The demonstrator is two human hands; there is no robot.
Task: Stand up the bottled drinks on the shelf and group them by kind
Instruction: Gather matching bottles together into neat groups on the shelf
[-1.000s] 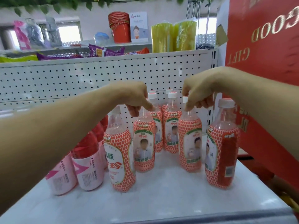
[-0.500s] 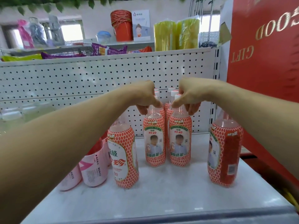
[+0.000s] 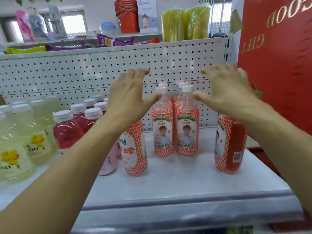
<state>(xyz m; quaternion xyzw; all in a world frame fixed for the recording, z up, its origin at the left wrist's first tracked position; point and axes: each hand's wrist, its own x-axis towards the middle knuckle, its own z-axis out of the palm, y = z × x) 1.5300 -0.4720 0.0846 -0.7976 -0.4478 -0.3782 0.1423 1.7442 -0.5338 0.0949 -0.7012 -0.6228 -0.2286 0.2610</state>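
Two orange-patterned lychee drink bottles [image 3: 163, 130] [image 3: 187, 130] stand side by side mid-shelf, with more of the same kind in rows behind them. My left hand [image 3: 130, 97] hovers left of their caps, fingers spread, holding nothing. My right hand [image 3: 224, 88] hovers to the right, also spread and empty. One same-kind bottle [image 3: 135, 149] stands nearer under my left forearm, another [image 3: 229, 144] at the right under my right forearm. Upright red drink bottles [image 3: 67, 130] and pale yellow ones [image 3: 22, 142] stand at the left.
The white shelf [image 3: 177, 179] has a pegboard back panel [image 3: 67, 73]. A big red gift box [image 3: 278, 56] borders the right side. Snack packs, a red bucket and yellow-green rolls sit on the upper shelf. A pink-labelled bottle [image 3: 109, 162] stands by my left arm.
Both hands slid the two bottles together by their caps, then let go and opened, lifting apart to either side. The view shifted, showing more bottles on the left.
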